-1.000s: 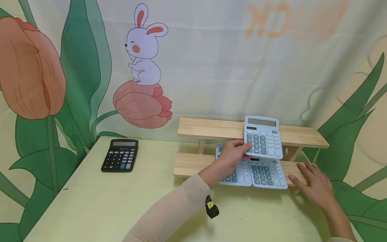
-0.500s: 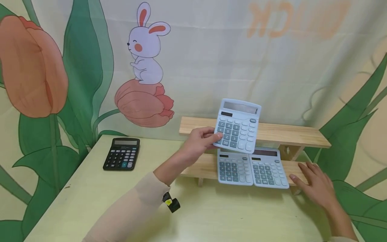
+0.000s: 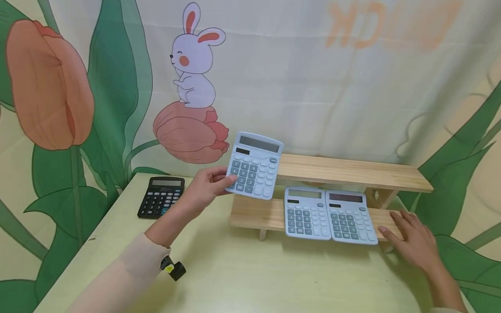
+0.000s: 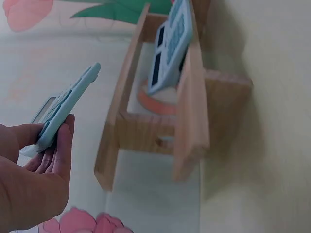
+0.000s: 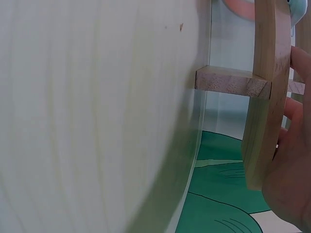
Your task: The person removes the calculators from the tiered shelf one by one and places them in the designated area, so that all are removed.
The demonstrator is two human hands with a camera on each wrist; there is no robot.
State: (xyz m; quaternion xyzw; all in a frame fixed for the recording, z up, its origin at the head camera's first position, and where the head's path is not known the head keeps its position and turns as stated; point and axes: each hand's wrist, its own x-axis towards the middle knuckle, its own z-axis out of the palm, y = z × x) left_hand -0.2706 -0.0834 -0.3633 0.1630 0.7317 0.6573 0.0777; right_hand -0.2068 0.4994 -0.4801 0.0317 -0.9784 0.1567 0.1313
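Observation:
My left hand (image 3: pixel 201 191) holds a light blue calculator (image 3: pixel 255 167) by its lower left edge, thumb on the front over the keys. It hangs in the air before the left end of a two-tier wooden shelf (image 3: pixel 352 170). In the left wrist view the calculator (image 4: pixel 68 111) is seen edge-on, with fingers behind it. Two matching calculators, one left (image 3: pixel 307 213) and one right (image 3: pixel 352 217), lean side by side on the lower tier. My right hand (image 3: pixel 415 239) rests on that tier's right end, fingers spread over the board.
A black calculator (image 3: pixel 156 198) lies on the table (image 3: pixel 242 269) at the back left, partly covered by my left hand and wrist. Behind the shelf hangs a printed curtain (image 3: pixel 293 87) with a rabbit and tulips.
My left hand has carried the light blue calculator leftward, away from in front of the upper tier, uncovering the two calculators below. The right hand has stayed on the shelf.

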